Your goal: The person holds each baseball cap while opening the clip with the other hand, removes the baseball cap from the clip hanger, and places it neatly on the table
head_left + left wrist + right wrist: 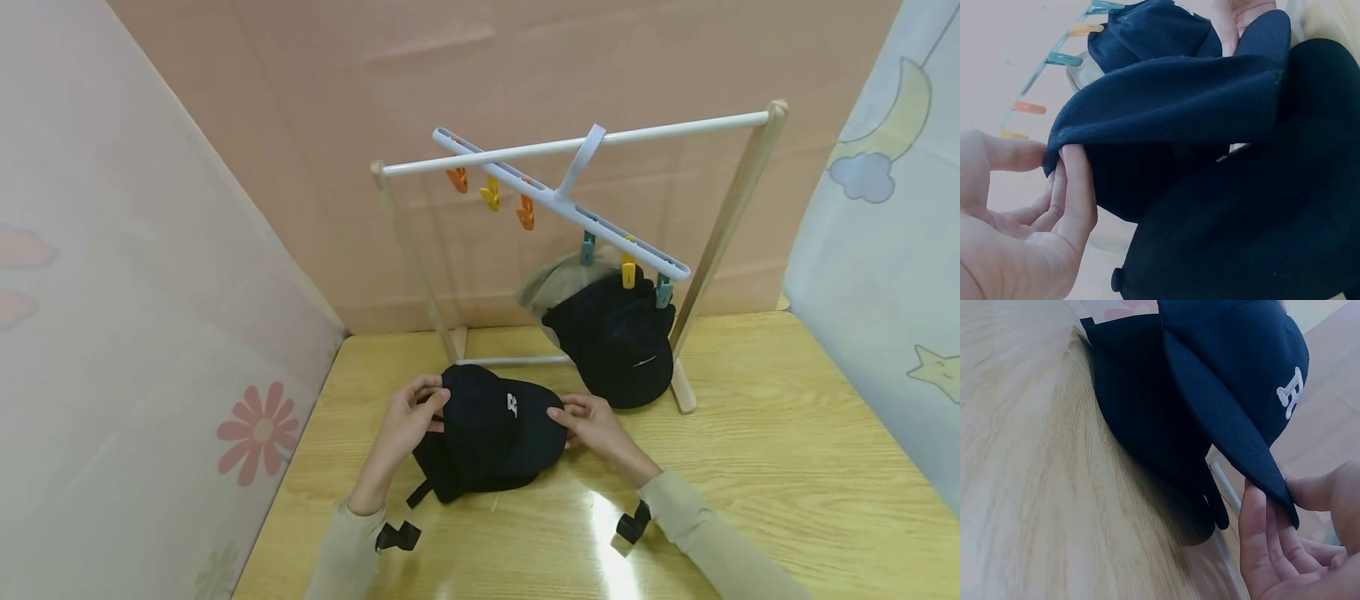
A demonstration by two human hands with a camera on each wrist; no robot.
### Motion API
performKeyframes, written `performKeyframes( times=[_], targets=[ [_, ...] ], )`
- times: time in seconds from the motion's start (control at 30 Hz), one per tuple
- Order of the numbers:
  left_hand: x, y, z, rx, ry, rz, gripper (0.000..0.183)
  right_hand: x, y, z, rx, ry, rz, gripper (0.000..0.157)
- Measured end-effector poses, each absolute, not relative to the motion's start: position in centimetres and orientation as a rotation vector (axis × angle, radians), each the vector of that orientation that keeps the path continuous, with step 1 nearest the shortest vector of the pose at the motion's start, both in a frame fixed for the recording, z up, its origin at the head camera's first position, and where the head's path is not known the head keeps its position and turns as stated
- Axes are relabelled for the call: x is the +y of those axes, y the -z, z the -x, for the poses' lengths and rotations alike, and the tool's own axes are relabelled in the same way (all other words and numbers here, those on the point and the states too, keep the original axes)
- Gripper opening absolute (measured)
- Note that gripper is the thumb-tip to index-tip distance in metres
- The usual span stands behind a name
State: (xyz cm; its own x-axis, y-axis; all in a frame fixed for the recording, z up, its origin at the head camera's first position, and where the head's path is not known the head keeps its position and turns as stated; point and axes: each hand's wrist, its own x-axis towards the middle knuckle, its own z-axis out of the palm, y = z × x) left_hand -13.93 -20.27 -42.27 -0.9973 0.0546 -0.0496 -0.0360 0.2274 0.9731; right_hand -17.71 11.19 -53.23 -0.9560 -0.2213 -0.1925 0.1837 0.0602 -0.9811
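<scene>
A navy baseball cap with a white letter on its front is held between both hands, its brim toward the right. My left hand pinches the crown's edge between thumb and fingers, as the left wrist view also shows. At the other end, my right hand pinches the tip of the brim, thumb on top and fingers beneath. Below it, a second dark cap lies on the wooden table, mostly covered by the held cap in the head view.
Behind stands a rack with a white bar. From it hangs a clip hanger, its left clips bare. Its right clips carry a beige cap and dark caps, just beyond my right hand. A fabric wall borders the table's left side.
</scene>
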Motion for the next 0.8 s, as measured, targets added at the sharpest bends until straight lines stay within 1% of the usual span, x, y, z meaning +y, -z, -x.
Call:
performKeyframes(
  times=[0.17,0.3,0.47,0.63,0.8],
  targets=[
    [-20.8,42.9,13.6,2.404,-1.893,0.005,0.027,11.0,53.4,17.8,2.068,1.956,0.044,0.055],
    [-21.1,43.3,13.1,2.396,-1.885,0.02,0.03,10.8,53.7,17.7,2.102,1.939,0.071,0.051],
    [-21.1,43.8,12.7,2.411,-1.88,0.034,0.032,10.5,54.2,17.7,2.173,1.898,0.089,0.05],
    [-20.3,44.6,13.3,2.421,-1.856,-0.011,0.033,11.5,54.1,17.7,2.218,1.868,0.058,0.047],
    [-19.7,44.9,13.8,2.452,-1.843,-0.048,0.032,12.1,54.2,18.1,2.252,1.825,0.05,0.051]
  ],
)
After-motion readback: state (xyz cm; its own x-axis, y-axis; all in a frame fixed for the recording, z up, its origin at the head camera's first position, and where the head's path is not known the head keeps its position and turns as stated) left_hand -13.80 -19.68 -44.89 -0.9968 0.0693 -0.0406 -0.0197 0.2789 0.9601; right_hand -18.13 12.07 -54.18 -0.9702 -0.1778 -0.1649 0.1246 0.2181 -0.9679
